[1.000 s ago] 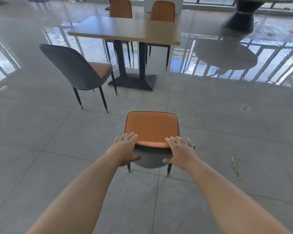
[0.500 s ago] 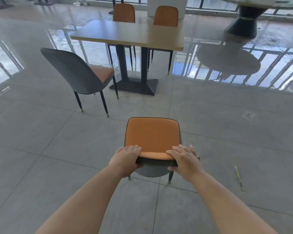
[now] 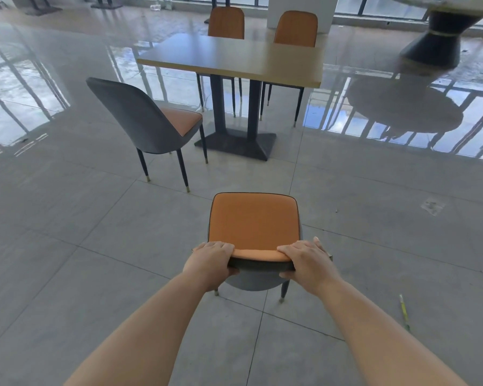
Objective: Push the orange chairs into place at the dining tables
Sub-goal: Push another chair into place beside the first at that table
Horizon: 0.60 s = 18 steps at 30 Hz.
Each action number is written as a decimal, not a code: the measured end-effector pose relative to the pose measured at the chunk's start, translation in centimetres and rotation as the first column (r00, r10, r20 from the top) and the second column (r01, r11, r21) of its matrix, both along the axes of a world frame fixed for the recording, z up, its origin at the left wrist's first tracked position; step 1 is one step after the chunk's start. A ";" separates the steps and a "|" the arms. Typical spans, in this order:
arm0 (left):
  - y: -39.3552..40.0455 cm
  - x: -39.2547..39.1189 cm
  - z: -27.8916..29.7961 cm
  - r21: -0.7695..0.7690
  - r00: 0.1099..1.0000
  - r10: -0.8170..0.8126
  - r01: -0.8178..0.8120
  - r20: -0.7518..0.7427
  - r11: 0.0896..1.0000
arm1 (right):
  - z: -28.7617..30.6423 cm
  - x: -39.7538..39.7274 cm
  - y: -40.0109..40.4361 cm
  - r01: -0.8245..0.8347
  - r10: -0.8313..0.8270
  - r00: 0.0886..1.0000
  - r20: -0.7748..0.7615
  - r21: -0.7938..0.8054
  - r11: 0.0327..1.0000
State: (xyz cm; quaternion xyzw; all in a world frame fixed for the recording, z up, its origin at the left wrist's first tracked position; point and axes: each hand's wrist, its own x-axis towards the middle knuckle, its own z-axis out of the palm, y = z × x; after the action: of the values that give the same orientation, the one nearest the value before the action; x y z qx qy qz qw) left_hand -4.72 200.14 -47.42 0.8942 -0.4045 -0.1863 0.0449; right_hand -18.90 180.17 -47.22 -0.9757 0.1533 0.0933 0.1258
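An orange-seated chair with a grey shell back and dark legs stands on the grey tiled floor in the near middle, its seat facing away toward the far rectangular wooden dining table on a dark pedestal base. It stands well apart from that table. The left hand grips the top edge of the chair's backrest at its left end, fingers curled over the orange front and thumb under the grey back. The right hand grips the same edge at its right end in the same way.

A second grey-backed chair with an orange seat stands to the left of the table, angled toward it and not tucked in. Two orange-backed chairs sit at the table's far side. A round table with a dark flared pedestal is at the far right. A thin yellow-green stick lies on the tiles to the near right.

Against a second ago, both hands have closed: fingers then lay flatter on the backrest top, now they wrap it firmly. The table and far chairs sit lower and larger in view, and the held chair appears closer to the table.
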 end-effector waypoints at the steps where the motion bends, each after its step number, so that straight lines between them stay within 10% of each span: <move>1: -0.3 0.1 0.0 -0.001 1.000 0.005 -0.005 0.001 1.000 | 0.0 0.3 -0.4 -0.006 0.006 1.000 -0.005 0.004 1.000; 18: -4.5 8.7 -0.6 -0.071 1.000 -0.004 0.006 0.030 0.997 | 0.1 9.9 -5.0 -0.003 0.003 0.999 -0.038 -0.008 1.000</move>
State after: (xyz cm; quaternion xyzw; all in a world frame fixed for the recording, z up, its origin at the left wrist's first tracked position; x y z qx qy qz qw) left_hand 3.97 195.68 -48.04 0.8938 -0.4135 -0.1586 0.0699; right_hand -8.97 175.18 -47.14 -0.9745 0.1546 0.1116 0.1187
